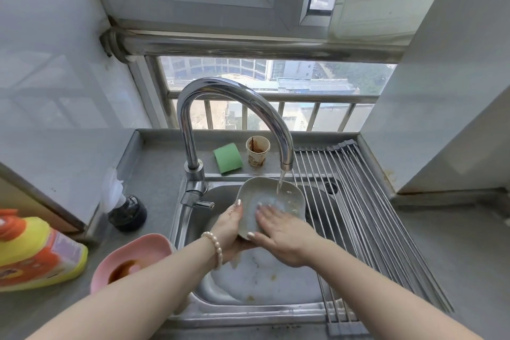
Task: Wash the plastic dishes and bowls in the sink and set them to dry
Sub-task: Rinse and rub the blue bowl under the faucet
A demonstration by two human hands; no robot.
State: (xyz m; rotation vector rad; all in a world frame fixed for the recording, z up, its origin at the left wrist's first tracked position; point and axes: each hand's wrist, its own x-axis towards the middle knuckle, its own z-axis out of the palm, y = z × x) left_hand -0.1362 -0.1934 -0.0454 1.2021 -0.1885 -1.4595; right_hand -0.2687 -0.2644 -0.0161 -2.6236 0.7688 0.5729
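A pale grey-green plastic dish [287, 196] is tilted up over the sink [190, 309] under the running faucet [234, 91]. My left hand [230, 226] grips its left and lower edge, thumb on the rim. The straight fingers of my right hand [278, 232] lie flat on the dish's inner face, with the thumb on the lower rim. Water falls onto the dish's upper right part. A larger whitish dish [259, 279] with brown specks lies in the basin below. A pink bowl [138, 257] holding brown liquid sits on the counter left of the sink.
A roll-up metal drying rack [367, 215] covers the sink's right side. A green sponge [227, 157] and a stained paper cup [257, 150] stand behind the sink. A yellow-orange detergent bottle [33, 254] and a dark bottle [127, 212] are on the left counter.
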